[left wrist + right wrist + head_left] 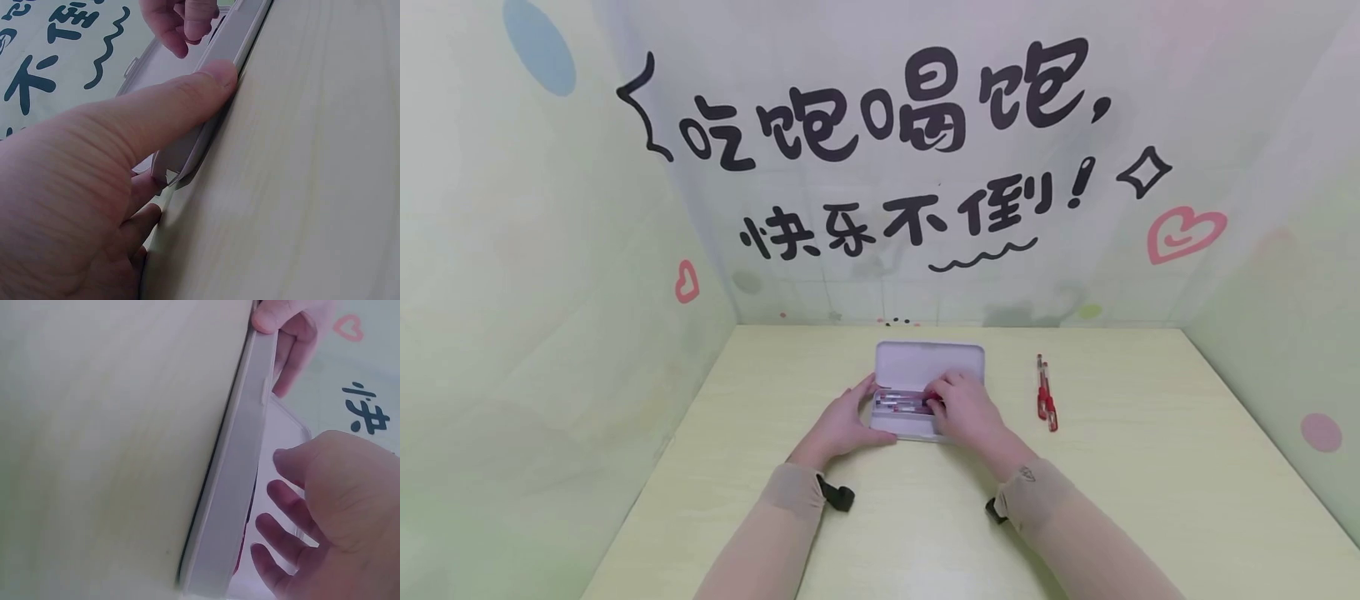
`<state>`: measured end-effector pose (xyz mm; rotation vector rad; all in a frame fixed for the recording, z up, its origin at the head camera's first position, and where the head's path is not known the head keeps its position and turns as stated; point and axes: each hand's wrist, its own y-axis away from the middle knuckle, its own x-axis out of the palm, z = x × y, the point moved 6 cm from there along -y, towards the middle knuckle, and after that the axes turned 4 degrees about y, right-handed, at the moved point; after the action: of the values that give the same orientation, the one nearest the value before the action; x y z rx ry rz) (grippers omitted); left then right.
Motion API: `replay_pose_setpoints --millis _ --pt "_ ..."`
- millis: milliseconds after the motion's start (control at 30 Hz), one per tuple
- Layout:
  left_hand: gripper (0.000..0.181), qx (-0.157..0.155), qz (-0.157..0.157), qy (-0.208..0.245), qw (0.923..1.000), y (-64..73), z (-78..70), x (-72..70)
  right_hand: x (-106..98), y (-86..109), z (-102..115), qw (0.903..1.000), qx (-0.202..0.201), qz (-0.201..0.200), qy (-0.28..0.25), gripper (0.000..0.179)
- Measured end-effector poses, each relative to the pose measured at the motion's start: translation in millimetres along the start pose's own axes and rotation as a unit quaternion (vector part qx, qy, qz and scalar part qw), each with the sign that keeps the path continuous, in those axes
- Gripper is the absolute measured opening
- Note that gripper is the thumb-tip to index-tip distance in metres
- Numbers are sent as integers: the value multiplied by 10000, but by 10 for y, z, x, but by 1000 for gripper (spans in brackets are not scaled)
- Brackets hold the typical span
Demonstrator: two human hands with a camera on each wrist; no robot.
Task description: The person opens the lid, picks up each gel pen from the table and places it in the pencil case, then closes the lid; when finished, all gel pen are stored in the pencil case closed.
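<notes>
A pale lilac pencil case [917,364] lies open on the table, its lid tilted back toward the wall. Several clear pens [901,402] with red parts lie along its inner tray. My left hand [841,423] grips the case's left end, thumb pressed along the front wall and fingers round the side. Over the right part of the tray is my right hand [968,410], covering the pens' right ends in the head view. In the right wrist view, the right hand [344,500] has its fingers spread and loosely bent, with nothing between them.
Two red-capped pens [1047,398] lie close together on the table [1120,483], to the right of the case. A printed cloth wall [880,183] with dark lettering stands behind the table, and more cloth walls flank it.
</notes>
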<state>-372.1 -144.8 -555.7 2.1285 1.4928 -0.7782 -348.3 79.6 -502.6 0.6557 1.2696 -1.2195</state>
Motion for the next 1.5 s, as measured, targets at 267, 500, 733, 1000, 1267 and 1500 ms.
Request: replay_pose_setpoints --millis 267,500,733,1000,1267,1500 --pt "136 67 6 71 10000 -2 -1 8 -173 140 -271 9928 614 -778 -674 37" --pt "136 128 17 26 9999 -4 -7 4 -217 301 -662 9814 1482 -729 -980 53" --pt "136 49 14 -20 10000 -10 10 13 -306 528 -1059 9617 2345 -736 -1216 59" --pt "136 105 6 12 9999 -14 -6 7 -356 766 -1344 9465 2984 -623 -1054 59" --pt "136 52 34 -26 10000 -12 21 11 -284 903 -1575 9366 3412 13 -802 66" --pt "136 23 18 61 10000 -5 14 1 -266 933 -1618 9354 3458 194 -716 65"
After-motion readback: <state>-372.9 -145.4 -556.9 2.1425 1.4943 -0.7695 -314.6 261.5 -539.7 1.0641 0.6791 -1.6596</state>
